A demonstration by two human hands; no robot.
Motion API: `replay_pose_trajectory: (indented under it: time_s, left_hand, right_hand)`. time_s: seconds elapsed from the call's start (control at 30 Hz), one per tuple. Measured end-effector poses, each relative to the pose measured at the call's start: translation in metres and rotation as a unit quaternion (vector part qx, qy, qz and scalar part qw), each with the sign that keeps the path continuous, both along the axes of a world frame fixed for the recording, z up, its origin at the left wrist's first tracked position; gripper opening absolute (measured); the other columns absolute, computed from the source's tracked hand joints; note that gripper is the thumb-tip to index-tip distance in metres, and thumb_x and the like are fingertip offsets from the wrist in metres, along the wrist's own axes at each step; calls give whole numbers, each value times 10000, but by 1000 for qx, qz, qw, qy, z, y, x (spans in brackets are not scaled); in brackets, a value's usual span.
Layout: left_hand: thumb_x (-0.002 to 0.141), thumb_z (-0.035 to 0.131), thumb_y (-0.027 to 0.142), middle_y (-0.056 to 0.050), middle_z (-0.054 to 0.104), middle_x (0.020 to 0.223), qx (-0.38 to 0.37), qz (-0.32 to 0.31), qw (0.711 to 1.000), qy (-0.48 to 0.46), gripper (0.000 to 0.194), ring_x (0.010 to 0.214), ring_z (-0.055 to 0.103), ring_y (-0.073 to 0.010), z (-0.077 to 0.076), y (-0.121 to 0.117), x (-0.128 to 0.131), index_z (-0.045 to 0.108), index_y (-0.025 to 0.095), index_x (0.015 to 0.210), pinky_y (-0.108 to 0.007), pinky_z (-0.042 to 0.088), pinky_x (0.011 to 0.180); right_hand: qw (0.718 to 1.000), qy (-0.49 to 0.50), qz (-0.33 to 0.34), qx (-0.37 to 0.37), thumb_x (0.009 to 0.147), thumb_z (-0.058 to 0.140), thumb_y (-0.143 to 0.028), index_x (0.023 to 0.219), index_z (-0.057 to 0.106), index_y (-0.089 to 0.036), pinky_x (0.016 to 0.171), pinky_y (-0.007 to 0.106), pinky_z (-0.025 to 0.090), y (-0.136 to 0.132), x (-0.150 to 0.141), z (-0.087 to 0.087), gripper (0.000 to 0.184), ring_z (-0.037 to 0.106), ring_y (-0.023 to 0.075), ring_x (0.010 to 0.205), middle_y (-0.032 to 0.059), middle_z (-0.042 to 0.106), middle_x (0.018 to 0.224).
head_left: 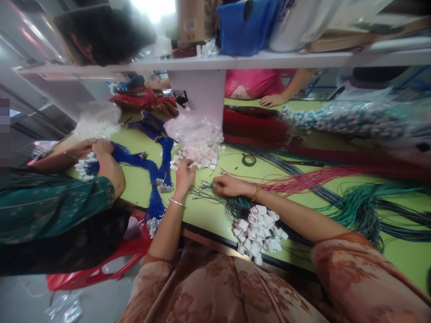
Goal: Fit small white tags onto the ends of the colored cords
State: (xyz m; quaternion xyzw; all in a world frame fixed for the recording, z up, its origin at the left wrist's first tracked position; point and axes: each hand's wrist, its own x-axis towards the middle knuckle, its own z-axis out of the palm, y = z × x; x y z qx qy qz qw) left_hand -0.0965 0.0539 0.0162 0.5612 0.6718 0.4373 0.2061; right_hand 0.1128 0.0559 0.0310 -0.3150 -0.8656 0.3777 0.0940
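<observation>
My left hand [185, 176] is at the near edge of a pile of small white plastic connectors [201, 154]. Its fingers are pinched together, and what lies between them is too small to make out. My right hand [226, 185] is closed over dark green wires [210, 197], whose metal-tipped ends poke out to its left. Beneath my right forearm lies a bunch of white connector housings [257, 231] attached to wires, close to the table's front edge. Pink wires [283, 183] run off to the right from beside that hand.
A roll of black tape [249, 159] lies beyond my right hand. Green wires [360, 206] and dark wire bundles spread rightward. At left a co-worker's hands [101, 147] handle blue wires [153, 168]. A shelf [303, 59] crosses above the table; another person's hand [272, 99] rests behind it.
</observation>
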Motion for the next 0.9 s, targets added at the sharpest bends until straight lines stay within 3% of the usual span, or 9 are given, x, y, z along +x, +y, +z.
replay_pose_trajectory:
  time_s: [0.1, 0.2, 0.33, 0.47, 0.67, 0.8, 0.9]
  left_hand:
    - [741, 631, 286, -15, 599, 737, -25, -36, 967, -253, 230, 621, 537, -108, 5, -5, 0, 627, 159, 932, -228, 429, 591]
    - [682, 708, 277, -1, 585, 675, -63, -65, 917, -389, 233, 577, 532, -76, 5, -15, 3, 643, 142, 861, -189, 414, 552]
    - [670, 746, 263, -14, 600, 636, -99, -85, 909, -396, 240, 552, 538, -74, 1, -28, 13, 664, 118, 843, -175, 402, 512]
    - [675, 751, 247, -17, 610, 665, -104, -74, 910, -395, 243, 588, 576, -86, -1, -31, 17, 651, 117, 854, -186, 438, 544]
    - [690, 742, 267, 4, 597, 731, -11, 2, 862, -507, 230, 599, 564, -51, 7, -24, 9, 582, 143, 799, -156, 425, 556]
    - [682, 748, 242, -2, 601, 744, -18, -53, 840, -540, 218, 607, 556, -52, 14, -27, 15, 597, 142, 804, -159, 436, 572]
    - [686, 744, 233, -3, 598, 749, -35, -86, 823, -561, 203, 599, 540, -50, 20, -31, 22, 606, 146, 808, -164, 440, 575]
  right_hand:
    - [1000, -2, 2, 21, 761, 482, -177, 723, 535, -149, 581, 221, 310, 3, 2, 2, 70, 418, 97, 596, -6, 546, 659]
    - [996, 45, -21, -71, 747, 516, -218, 720, 529, -150, 586, 219, 336, 6, 3, 3, 73, 438, 95, 600, -11, 553, 664]
    - [962, 143, -86, -216, 701, 583, -290, 726, 555, -137, 585, 212, 358, 7, -3, -3, 158, 451, 82, 589, -27, 551, 649]
    - [938, 189, -117, -267, 663, 637, -326, 730, 587, -121, 580, 210, 343, 5, -10, -2, 222, 449, 70, 576, -30, 555, 640]
    - [923, 254, -136, -256, 664, 667, -324, 731, 588, -118, 544, 207, 307, 5, -17, 20, 230, 406, 54, 540, -40, 523, 623]
    - [922, 286, -139, -221, 704, 650, -378, 751, 580, -132, 504, 209, 260, 6, -23, 37, 260, 343, 55, 518, -51, 471, 603]
    - [931, 293, -143, -166, 714, 632, -380, 719, 570, -139, 526, 214, 284, 5, -24, 41, 249, 364, 66, 547, -37, 485, 621]
